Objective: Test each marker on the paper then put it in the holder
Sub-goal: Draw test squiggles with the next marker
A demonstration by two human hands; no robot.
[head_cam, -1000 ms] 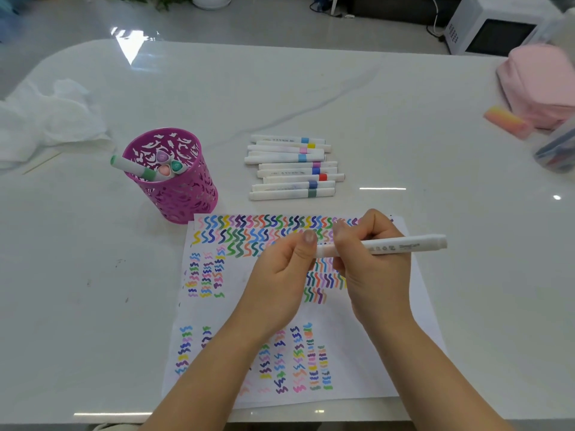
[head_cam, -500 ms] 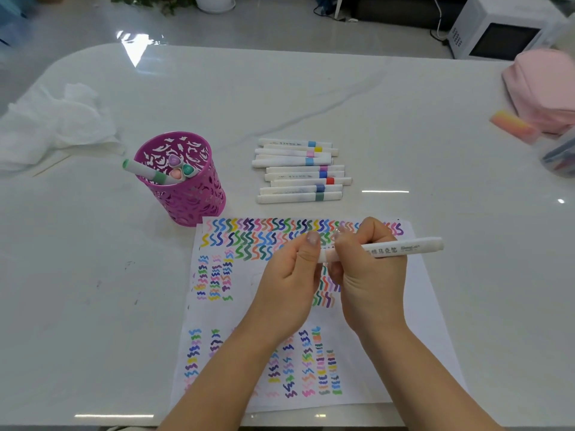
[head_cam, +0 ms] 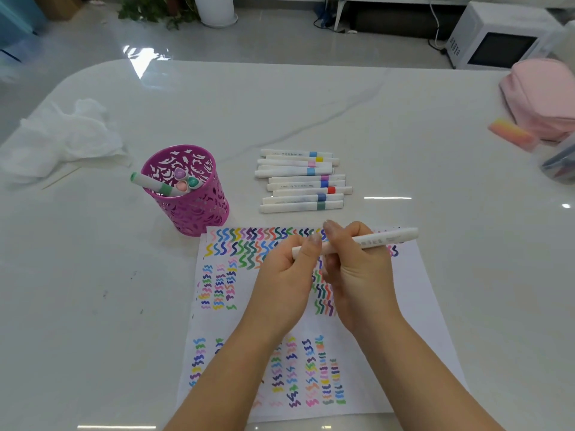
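A white marker (head_cam: 382,240) lies level between both hands above the paper (head_cam: 417,306), which is covered in coloured squiggles. My right hand (head_cam: 357,275) grips its barrel; my left hand (head_cam: 287,275) pinches its left end, where the cap sits. The tip is hidden by my fingers. A purple cut-out holder (head_cam: 189,209) stands left of the paper with several markers in it, one green-banded marker (head_cam: 149,182) leaning out over its rim. Several white markers (head_cam: 303,181) with coloured bands lie in a row behind the paper.
Crumpled white tissue (head_cam: 62,138) lies at the far left. A pink pouch (head_cam: 541,98), an orange-pink eraser (head_cam: 511,133) and a clear case (head_cam: 557,163) sit at the right edge. A microwave (head_cam: 497,35) stands on the floor beyond the white marble table (head_cam: 311,104).
My hands stay together on the marker, which has tilted slightly with its right end higher. The view has shifted, showing more floor beyond the table.
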